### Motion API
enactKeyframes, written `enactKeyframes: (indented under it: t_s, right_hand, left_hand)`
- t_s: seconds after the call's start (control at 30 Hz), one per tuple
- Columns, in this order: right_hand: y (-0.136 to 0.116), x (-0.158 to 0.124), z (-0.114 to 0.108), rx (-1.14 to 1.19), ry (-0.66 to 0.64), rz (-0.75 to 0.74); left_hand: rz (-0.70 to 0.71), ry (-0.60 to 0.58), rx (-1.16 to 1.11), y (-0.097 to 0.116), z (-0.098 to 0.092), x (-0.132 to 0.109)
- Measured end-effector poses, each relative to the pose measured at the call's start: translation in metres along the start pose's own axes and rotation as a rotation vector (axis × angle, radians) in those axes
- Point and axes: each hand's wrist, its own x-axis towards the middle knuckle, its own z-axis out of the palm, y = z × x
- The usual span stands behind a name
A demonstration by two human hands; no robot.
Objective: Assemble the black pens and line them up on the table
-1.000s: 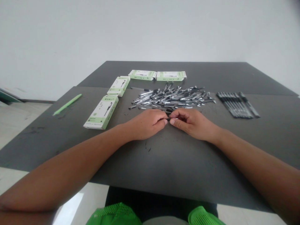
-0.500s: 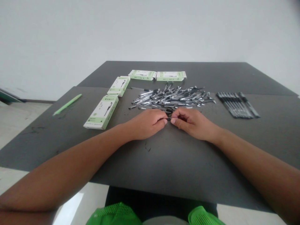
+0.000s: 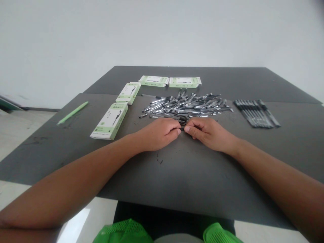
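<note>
My left hand (image 3: 163, 134) and my right hand (image 3: 209, 134) meet at the near edge of a loose pile of pens (image 3: 187, 105). Both are closed in a pinch, fingertips almost touching, on one pen (image 3: 182, 129). Only a short dark piece of it shows between the fingers; the hands cover the rest. The pile's pens are clear-barrelled with black parts and point various ways. Off to the right of my right hand, several pens (image 3: 253, 114) lie side by side in a row.
Two green-and-white boxes (image 3: 110, 120) (image 3: 128, 93) line the left of the pile. Behind it are two more boxes (image 3: 154, 81) (image 3: 185, 82). A light green pen-shaped stick (image 3: 73, 113) lies at the left of the dark table (image 3: 162, 182). A white wall stands behind.
My right hand's fingers have closed in slightly around the pen, so less of it shows. My left hand, the pile, the boxes and the row stay where they were.
</note>
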Motion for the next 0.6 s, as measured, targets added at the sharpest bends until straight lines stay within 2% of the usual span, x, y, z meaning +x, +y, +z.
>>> enactKeyframes:
  t_s: [0.37,0.6]
  right_hand:
    - [-0.0012,-0.0002,-0.0004,0.024,-0.004,0.012]
    - [0.004,-0.002,0.0049,0.194,0.007,0.003]
  left_hand:
    - [-0.002,0.001,0.01,-0.0008,0.0003,0.0002]
    - [-0.007,-0.001,-0.002,-0.0004,0.0001,0.0002]
